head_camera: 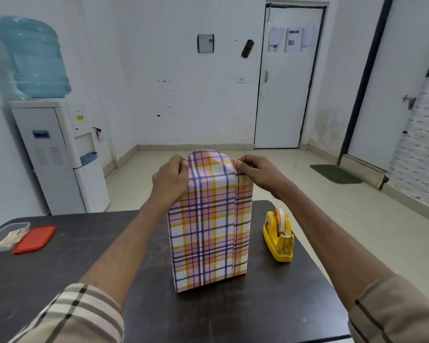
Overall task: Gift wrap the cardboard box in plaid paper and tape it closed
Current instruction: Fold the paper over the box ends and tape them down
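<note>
Dark table (84,263): tape dispenser (279,235) beside plaid paper (208,231); left hand (170,178), right hand (258,172) fingers (242,165) pinch its top

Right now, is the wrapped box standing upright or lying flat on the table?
Upright. The box stands on its small end on the table, taller than the tape dispenser beside it.

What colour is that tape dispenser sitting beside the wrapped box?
The tape dispenser is bright yellow, holding a white roll; the head view shows it clearly.
</note>
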